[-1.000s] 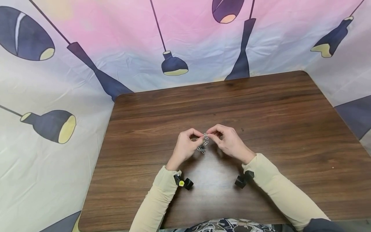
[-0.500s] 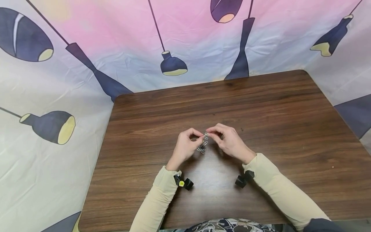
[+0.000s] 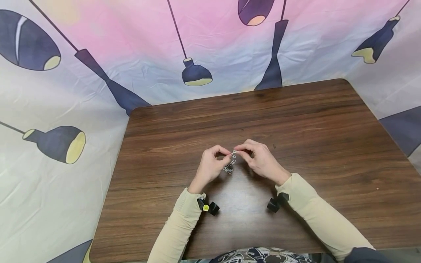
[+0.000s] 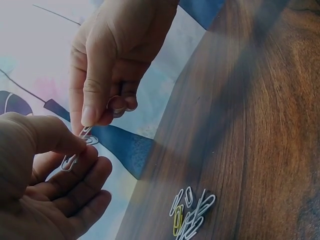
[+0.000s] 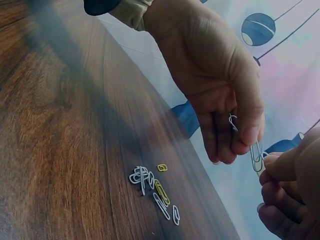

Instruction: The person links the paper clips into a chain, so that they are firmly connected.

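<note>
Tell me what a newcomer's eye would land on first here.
Most striking are the two hands meeting above the middle of the wooden table: the left hand and the right hand each pinch linked paper clips between thumb and fingers. Below them, a small pile of loose clips lies on the table.

The person wears 2 long cream sleeves [image 3: 184,223] reaching the wrists. Each wrist carries a small black camera mount [image 3: 275,203]; the left one [image 3: 208,207] shows a yellow dot. A dark patterned garment [image 3: 260,255] covers the lap.
</note>
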{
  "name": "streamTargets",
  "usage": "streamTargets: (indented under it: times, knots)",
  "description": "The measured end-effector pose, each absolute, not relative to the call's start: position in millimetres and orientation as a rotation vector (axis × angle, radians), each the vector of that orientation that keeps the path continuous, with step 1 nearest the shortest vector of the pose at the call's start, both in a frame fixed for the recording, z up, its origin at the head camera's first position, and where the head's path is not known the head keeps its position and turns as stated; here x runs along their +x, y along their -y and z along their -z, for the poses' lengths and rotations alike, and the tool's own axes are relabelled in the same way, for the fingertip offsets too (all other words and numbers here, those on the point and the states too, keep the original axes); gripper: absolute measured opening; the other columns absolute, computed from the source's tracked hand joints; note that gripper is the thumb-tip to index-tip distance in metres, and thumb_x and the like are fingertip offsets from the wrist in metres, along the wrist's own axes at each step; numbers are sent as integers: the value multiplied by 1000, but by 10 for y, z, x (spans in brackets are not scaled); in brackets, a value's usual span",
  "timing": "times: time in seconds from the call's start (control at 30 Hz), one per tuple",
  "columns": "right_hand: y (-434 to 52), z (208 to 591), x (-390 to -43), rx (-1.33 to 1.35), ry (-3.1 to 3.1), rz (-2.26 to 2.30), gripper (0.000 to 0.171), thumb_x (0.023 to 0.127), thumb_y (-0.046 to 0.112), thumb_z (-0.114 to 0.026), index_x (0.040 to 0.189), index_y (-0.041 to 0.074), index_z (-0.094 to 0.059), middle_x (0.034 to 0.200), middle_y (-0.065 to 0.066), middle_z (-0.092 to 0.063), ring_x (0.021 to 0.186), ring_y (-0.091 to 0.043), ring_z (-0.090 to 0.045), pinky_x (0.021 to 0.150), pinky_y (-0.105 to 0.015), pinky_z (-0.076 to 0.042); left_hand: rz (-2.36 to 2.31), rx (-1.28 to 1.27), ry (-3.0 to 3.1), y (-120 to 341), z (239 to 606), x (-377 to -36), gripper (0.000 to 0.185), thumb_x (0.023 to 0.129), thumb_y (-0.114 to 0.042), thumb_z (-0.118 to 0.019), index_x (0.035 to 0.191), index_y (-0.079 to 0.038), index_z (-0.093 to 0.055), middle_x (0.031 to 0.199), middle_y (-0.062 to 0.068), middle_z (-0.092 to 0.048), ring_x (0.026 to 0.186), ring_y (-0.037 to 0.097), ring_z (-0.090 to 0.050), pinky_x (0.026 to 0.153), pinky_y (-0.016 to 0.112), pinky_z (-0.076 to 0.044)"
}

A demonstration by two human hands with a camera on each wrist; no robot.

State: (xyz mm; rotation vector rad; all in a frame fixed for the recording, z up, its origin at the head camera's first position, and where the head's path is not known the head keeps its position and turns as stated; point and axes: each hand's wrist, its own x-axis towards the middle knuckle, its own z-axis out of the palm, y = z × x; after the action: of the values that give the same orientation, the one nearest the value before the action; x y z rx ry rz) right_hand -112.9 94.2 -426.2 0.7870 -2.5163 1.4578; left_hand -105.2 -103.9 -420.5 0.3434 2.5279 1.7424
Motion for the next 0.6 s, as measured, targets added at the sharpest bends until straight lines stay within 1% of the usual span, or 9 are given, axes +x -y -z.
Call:
streamTargets:
  times: [0.13, 0.33, 0.43, 0.6]
  knots:
    - [-952, 4264, -1123, 788, 2513, -1456, 15, 94, 13, -65, 106, 12, -73, 88, 4, -64, 70, -8, -51, 59, -24, -44, -1735, 347, -2536, 1041, 4212, -1051, 5, 84, -4, -67, 87, 0, -69, 87, 8, -70, 84, 17, -65, 82, 43, -54]
    - [-957, 4271, -1118, 777, 2519, -1469, 15, 94, 13, -65, 106, 8, -73, 89, 4, -64, 70, -9, -51, 59, -22, -43, -1740, 365, -2549, 1055, 4221, -1044, 4, 85, -2, -68, 87, 1, -69, 86, 9, -70, 84, 18, -65, 82, 45, -54]
    - [-958, 4270, -1116, 767, 2528, -1465, 15, 95, 13, -64, 106, 8, -73, 89, 4, -64, 71, -9, -51, 59, -23, -43, -1730, 367, -2569, 1060, 4227, -1042, 4, 86, -3, -69, 88, 0, -69, 86, 8, -70, 84, 17, -65, 84, 45, -54]
    - [-957, 4279, -1114, 754, 2542, -1459, 14, 95, 13, -64, 105, 9, -73, 89, 6, -63, 72, -9, -51, 61, -24, -43, -1759, 387, -2559, 1068, 4243, -1040, 4, 86, 1, -70, 89, 1, -68, 84, 11, -70, 79, 18, -65, 80, 42, -54]
